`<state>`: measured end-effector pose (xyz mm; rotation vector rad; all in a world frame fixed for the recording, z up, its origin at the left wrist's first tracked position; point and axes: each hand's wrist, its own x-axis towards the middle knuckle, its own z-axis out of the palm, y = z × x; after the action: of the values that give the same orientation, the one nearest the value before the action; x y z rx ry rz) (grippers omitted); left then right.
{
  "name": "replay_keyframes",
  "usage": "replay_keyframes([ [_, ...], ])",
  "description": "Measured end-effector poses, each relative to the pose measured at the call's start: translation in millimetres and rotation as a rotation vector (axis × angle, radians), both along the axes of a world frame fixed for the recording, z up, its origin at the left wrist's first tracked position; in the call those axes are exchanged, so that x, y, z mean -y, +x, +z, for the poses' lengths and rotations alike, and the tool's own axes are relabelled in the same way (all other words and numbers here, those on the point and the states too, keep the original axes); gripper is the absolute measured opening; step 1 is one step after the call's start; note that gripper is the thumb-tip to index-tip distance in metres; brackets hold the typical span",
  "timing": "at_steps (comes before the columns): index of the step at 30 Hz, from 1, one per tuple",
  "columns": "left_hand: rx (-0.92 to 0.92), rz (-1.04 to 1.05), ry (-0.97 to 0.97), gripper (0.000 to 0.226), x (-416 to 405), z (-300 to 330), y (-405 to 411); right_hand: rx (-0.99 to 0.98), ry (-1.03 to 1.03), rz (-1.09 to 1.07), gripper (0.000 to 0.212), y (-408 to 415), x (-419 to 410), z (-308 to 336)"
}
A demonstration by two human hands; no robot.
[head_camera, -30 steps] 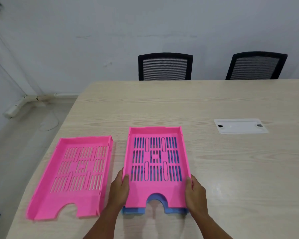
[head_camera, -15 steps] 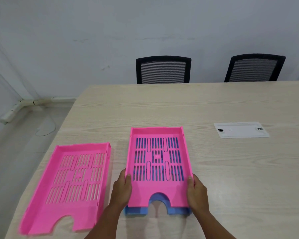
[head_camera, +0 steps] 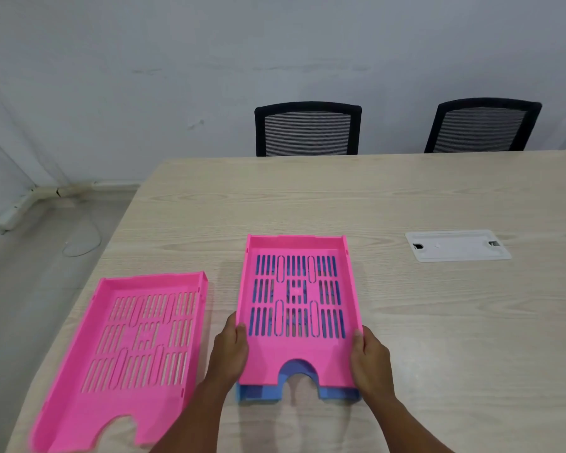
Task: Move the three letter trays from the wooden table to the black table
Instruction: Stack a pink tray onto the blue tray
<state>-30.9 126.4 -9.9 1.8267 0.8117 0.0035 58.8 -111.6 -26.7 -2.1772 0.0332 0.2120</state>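
Observation:
A pink letter tray (head_camera: 296,354) lies nested on top of a blue letter tray (head_camera: 337,394) near the front of the wooden table (head_camera: 307,197). My left hand (head_camera: 231,349) grips the stack's left side and my right hand (head_camera: 370,358) grips its right side, thumbs over the pink rim. Only the blue tray's front edge and strips through the slots show. A second pink letter tray (head_camera: 134,351) lies flat to the left, near the table's left edge. The black table is not in view.
A white cable hatch (head_camera: 456,246) is set into the wooden table at the right. Two black mesh chairs (head_camera: 307,129) (head_camera: 481,127) stand behind the far edge against the wall. A cable duct (head_camera: 30,204) and a loose wire lie on the floor at the left.
The view has tilted and shifted, so the trays sit lower in the frame. My hands stay on the sides of the stacked trays; the stack seems slightly closer to me.

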Motion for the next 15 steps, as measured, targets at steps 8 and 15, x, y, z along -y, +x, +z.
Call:
replay_keyframes([
  [8,0.000,-0.002,0.032,0.031,7.7,-4.4,-3.1,0.043,-0.023,-0.017,0.024,1.0,2.4,6.6],
  [15,0.009,-0.033,0.033,0.037,7.7,-3.9,-8.1,0.052,-0.058,-0.003,0.025,-0.5,0.9,6.7],
])
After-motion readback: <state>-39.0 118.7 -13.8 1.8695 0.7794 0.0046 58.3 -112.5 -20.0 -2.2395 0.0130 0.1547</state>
